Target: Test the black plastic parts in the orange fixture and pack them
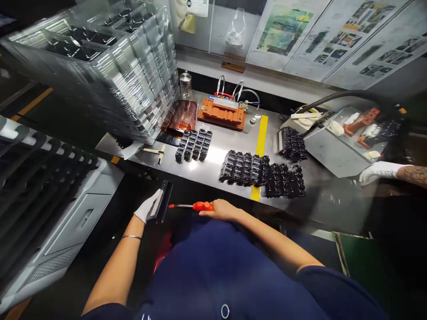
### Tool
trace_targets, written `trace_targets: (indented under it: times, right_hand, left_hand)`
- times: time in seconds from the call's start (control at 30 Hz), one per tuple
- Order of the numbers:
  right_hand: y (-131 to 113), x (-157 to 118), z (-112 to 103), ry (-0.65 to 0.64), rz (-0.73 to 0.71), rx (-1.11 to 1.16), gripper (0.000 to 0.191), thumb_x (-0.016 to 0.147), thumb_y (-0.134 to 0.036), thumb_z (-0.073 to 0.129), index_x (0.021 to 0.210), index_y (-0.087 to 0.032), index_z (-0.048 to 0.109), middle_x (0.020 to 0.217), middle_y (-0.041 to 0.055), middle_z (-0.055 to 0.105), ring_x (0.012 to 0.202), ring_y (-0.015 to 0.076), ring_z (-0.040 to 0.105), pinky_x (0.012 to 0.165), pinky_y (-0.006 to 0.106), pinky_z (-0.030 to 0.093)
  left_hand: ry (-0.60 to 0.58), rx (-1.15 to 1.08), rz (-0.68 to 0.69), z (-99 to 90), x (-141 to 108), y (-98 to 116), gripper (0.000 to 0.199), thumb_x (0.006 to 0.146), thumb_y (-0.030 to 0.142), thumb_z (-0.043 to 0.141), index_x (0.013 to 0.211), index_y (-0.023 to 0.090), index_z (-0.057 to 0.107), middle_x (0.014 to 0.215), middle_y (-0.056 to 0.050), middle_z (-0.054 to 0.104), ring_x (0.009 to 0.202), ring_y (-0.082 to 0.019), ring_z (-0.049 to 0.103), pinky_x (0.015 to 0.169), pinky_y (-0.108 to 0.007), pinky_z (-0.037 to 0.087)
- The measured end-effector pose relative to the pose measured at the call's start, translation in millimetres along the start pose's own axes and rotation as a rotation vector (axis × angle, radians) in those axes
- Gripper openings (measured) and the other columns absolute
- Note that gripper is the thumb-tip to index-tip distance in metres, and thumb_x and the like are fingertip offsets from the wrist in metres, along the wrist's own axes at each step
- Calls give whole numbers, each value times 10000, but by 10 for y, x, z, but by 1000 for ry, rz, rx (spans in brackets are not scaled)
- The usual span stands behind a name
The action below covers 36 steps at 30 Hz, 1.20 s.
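Note:
My left hand [148, 208], in a white glove, grips a long black part [164, 201] with a pale strip along its side, held in front of the bench edge. My bare right hand [223, 210] is closed round a red-handled screwdriver [203, 206]. Its thin metal shaft points left and ends in a red tip, close to the black part's right side; I cannot tell whether they touch. On the bench beyond lie a small group of black parts [194, 145] and a larger block of them [245, 166].
Tall stacks of clear plastic trays [133, 75] rise at the left, above a grey crate [66, 240]. An orange fixture [222, 113] stands at the back. A yellow tape strip [262, 138] crosses the bench. Another person's gloved hand [376, 172] rests at the right beside a grey box [340, 146].

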State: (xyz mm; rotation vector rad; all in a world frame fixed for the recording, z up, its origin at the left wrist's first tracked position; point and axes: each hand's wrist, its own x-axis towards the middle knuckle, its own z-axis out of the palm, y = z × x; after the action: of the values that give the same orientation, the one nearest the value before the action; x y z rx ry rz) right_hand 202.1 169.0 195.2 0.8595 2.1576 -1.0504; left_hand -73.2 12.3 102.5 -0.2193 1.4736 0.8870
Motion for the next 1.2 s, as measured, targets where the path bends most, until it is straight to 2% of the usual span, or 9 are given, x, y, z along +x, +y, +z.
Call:
trace_targets:
  times: [0.07, 0.2, 0.3, 0.4, 0.5, 0.63, 0.83, 0.97, 1.2]
  right_hand:
    - [-65, 45, -6, -85, -33, -10, 699, 754, -813, 426, 773, -160, 675, 738, 74, 663, 626, 182, 593, 524, 250, 330]
    - [-109, 107, -39, 91, 88, -35, 659, 825, -752, 390, 835, -161, 682, 811, 93, 678, 690, 197, 613, 558, 253, 349]
    - [-97, 96, -63, 57, 75, -25, 671, 801, -774, 401, 794, -163, 679, 788, 89, 678, 664, 197, 612, 536, 254, 340]
    - [-92, 41, -83, 59, 63, -11, 663, 805, -771, 397, 768, -169, 672, 763, 75, 673, 652, 192, 608, 519, 252, 333]
    - [-99, -3, -104, 82, 59, 15, 633, 813, -754, 409, 753, -178, 665, 743, 57, 662, 646, 183, 600, 511, 247, 327]
    - [-103, -13, -137, 85, 59, 20, 620, 822, -738, 414, 724, -179, 664, 704, 51, 645, 626, 177, 583, 519, 250, 327]
    - [-136, 2, -113, 82, 83, -7, 643, 812, -756, 412, 742, -169, 665, 729, 69, 660, 634, 186, 605, 519, 250, 332]
    - [-232, 26, -36, 58, 20, -64, 670, 806, -781, 383, 741, -174, 660, 766, 91, 682, 678, 215, 641, 549, 257, 373]
    - [-356, 46, -35, 73, -15, -193, 627, 850, -732, 379, 859, -180, 675, 850, 110, 709, 805, 263, 679, 651, 281, 440]
  left_hand:
    - [4, 7, -16, -62, -84, -19, 438, 730, 588, 658, 771, 151, 675, 560, -34, 658, 503, -170, 622, 508, -274, 528]
    - [-35, 46, -32, -79, -249, -43, 492, 713, 638, 641, 796, 155, 682, 593, -46, 676, 522, -191, 626, 522, -304, 532]
    - [-19, 142, 232, -103, -254, -27, 524, 708, 615, 659, 990, 174, 671, 812, -55, 731, 742, -216, 684, 696, -328, 561]
    - [150, 299, 549, -189, -156, 4, 568, 680, 523, 710, 1106, 158, 619, 1088, -97, 702, 1035, -241, 642, 909, -354, 509]
    - [290, 467, 622, -261, -67, 11, 540, 606, 356, 761, 1079, 145, 609, 1129, -136, 679, 1093, -288, 612, 985, -434, 457]
    - [333, 651, 711, -248, -59, -12, 376, 571, 151, 685, 938, 228, 658, 1169, -83, 669, 1252, -297, 504, 1107, -470, 309]
    - [162, 493, 662, -185, -125, 128, 514, 533, 343, 778, 1003, 198, 630, 1040, -70, 708, 1029, -268, 635, 967, -414, 460]
    - [297, 390, 586, -55, -57, 267, 508, 652, 561, 671, 956, 156, 630, 944, -82, 705, 923, -248, 651, 823, -363, 515]
    - [437, 451, 590, 169, 142, 364, 393, 670, 485, 668, 896, 169, 610, 895, -68, 688, 901, -248, 632, 834, -356, 485]
